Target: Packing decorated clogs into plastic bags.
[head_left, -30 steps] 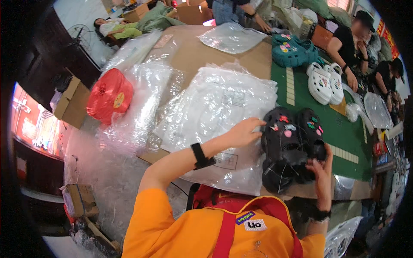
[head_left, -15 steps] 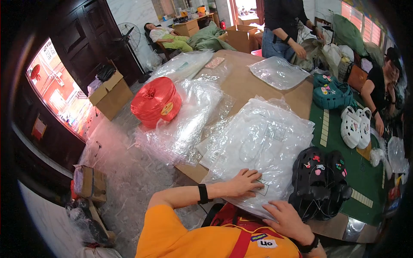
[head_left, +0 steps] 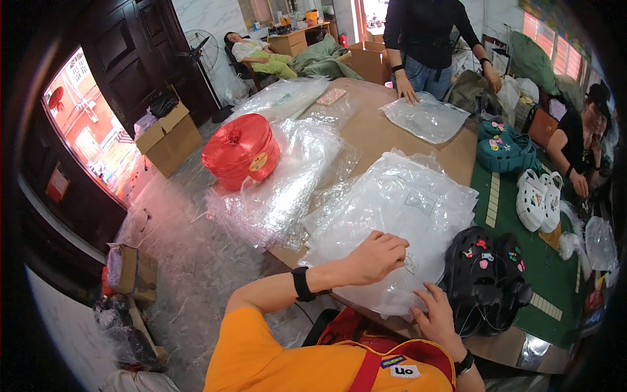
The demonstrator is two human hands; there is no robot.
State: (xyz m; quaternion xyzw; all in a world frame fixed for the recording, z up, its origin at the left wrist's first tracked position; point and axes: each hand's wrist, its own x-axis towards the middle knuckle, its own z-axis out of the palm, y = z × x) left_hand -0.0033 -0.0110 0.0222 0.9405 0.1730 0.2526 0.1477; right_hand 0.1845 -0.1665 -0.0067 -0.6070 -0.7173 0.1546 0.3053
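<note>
A stack of clear plastic bags [head_left: 366, 215] lies on the table in front of me. My left hand [head_left: 375, 259] is over the near part of the stack, its fingers curled and drawn together against the top bag. Whatever its fingertips may pinch is hidden beneath them. At the near edge of the stack, my right hand [head_left: 436, 319] rests with its fingers apart, touching the plastic. Just right of the bags stands a pair of black clogs [head_left: 486, 277] with colourful charms, a thin loop hanging at their near end.
A red roll of plastic twine [head_left: 240, 151] sits on more clear plastic sheeting [head_left: 287, 170] at left. White clogs [head_left: 539, 199] and teal clogs [head_left: 503, 145] stand on a green mat [head_left: 516, 261]. Across the table, a co-worker's hand [head_left: 406, 88] touches a clear bag [head_left: 428, 119].
My left hand has lifted from lying flat to curled fingers, slightly farther up the stack. My right hand has shifted slightly. The co-worker's hand has come to the far clear bag.
</note>
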